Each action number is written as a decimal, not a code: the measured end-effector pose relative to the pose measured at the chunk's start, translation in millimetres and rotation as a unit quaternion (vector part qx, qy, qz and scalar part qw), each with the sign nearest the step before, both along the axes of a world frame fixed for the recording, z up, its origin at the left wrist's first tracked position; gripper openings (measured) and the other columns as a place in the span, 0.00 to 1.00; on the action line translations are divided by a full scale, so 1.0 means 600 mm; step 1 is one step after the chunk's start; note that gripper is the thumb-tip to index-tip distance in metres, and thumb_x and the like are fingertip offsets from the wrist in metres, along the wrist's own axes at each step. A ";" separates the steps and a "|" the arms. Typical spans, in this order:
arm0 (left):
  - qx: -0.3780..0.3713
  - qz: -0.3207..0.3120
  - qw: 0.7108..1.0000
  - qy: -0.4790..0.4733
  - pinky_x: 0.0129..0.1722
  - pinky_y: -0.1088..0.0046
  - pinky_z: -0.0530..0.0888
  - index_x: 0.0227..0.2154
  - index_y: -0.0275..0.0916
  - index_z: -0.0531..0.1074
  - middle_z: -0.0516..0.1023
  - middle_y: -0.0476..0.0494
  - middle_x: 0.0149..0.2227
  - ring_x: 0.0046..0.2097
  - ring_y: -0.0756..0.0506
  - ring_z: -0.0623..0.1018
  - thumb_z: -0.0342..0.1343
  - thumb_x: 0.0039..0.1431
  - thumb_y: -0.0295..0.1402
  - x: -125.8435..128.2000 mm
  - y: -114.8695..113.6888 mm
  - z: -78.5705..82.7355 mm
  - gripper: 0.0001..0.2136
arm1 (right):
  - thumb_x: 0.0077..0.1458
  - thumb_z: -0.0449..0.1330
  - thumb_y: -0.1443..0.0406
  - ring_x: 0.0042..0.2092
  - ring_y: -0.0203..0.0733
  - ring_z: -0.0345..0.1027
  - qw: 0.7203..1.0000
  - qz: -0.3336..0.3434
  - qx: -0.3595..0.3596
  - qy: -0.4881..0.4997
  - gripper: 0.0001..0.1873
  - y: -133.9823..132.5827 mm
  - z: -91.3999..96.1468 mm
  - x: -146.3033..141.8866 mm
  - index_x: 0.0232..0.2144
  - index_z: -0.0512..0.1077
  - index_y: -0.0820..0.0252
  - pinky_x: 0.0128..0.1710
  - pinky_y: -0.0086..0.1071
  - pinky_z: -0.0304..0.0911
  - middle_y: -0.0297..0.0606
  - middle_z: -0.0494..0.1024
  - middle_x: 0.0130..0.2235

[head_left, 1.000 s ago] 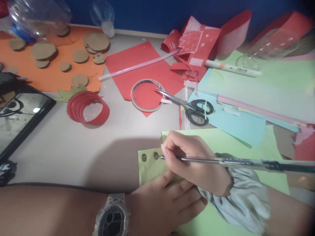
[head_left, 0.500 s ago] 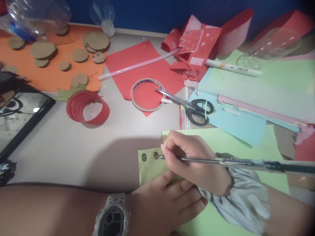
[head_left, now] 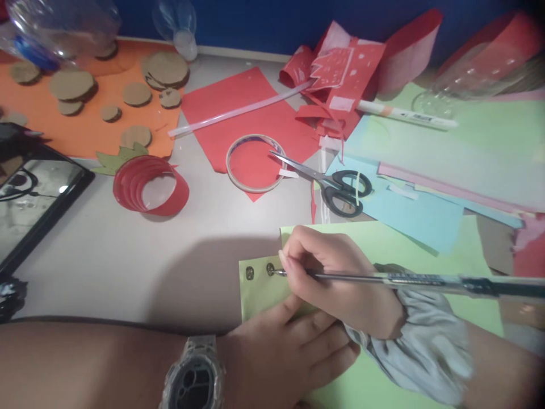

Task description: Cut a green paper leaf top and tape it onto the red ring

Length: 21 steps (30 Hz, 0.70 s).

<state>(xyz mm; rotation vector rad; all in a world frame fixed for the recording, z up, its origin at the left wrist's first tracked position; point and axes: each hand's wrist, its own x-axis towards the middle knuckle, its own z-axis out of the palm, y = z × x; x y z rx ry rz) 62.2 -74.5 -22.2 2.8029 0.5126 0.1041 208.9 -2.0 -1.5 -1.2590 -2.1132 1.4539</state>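
Observation:
My right hand (head_left: 336, 272) is closed on a long pen (head_left: 409, 280), whose tip touches a small dark circle drawn near the left edge of a light green paper (head_left: 409, 244). A second small circle sits just left of it. My left hand (head_left: 289, 352) lies flat on the same paper below the right hand, fingers stretched out and pressing it down. A grey watch (head_left: 193, 378) is on the left wrist, a grey scrunchie (head_left: 426, 341) on the right wrist.
Black-handled scissors (head_left: 332, 184) lie beyond the green paper, beside a tape ring (head_left: 254, 163) on red paper (head_left: 251, 113). A red paper spiral (head_left: 149, 186), cardboard discs (head_left: 72, 85) on orange paper, a black tablet (head_left: 34, 199) at left, and coloured sheets (head_left: 447, 153) at right surround the work.

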 end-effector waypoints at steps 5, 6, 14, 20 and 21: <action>-0.004 0.003 1.000 0.005 0.53 0.64 0.58 0.60 0.41 0.60 0.61 0.50 0.63 0.63 0.41 0.55 0.48 0.59 0.51 0.000 -0.002 -0.001 0.30 | 0.55 0.53 0.69 0.22 0.30 0.52 1.000 0.015 -0.026 -0.004 0.10 0.001 0.003 0.000 0.24 0.57 0.57 0.21 0.23 0.52 0.26 0.63 0.22; -0.003 0.002 1.000 0.004 0.53 0.64 0.59 0.60 0.41 0.60 0.60 0.50 0.63 0.63 0.41 0.55 0.49 0.59 0.51 0.000 -0.002 0.000 0.30 | 0.56 0.52 0.69 0.22 0.29 0.52 0.999 0.014 -0.028 -0.005 0.10 0.001 0.002 0.000 0.24 0.57 0.57 0.21 0.23 0.52 0.26 0.63 0.22; -0.002 0.000 1.000 0.010 0.55 0.62 0.58 0.61 0.41 0.59 0.61 0.50 0.63 0.62 0.40 0.55 0.48 0.59 0.51 0.002 -0.002 -0.003 0.30 | 0.57 0.52 0.68 0.22 0.29 0.53 1.000 -0.011 0.021 -0.012 0.10 -0.011 -0.011 -0.002 0.25 0.57 0.57 0.22 0.24 0.51 0.26 0.64 0.22; 0.002 -0.005 1.000 0.018 0.58 0.62 0.56 0.62 0.41 0.57 0.60 0.51 0.63 0.62 0.41 0.56 0.48 0.59 0.51 0.002 -0.002 -0.003 0.31 | 0.56 0.52 0.69 0.22 0.29 0.53 1.000 0.009 -0.001 -0.013 0.10 -0.003 -0.007 -0.002 0.24 0.57 0.57 0.21 0.23 0.52 0.26 0.63 0.22; 0.004 -0.005 1.000 0.016 0.58 0.61 0.56 0.62 0.41 0.57 0.60 0.51 0.63 0.63 0.41 0.55 0.48 0.60 0.51 0.002 -0.001 -0.003 0.31 | 0.56 0.52 0.68 0.22 0.29 0.53 1.000 0.007 -0.002 -0.012 0.10 -0.003 -0.007 -0.002 0.24 0.57 0.57 0.21 0.23 0.52 0.26 0.63 0.22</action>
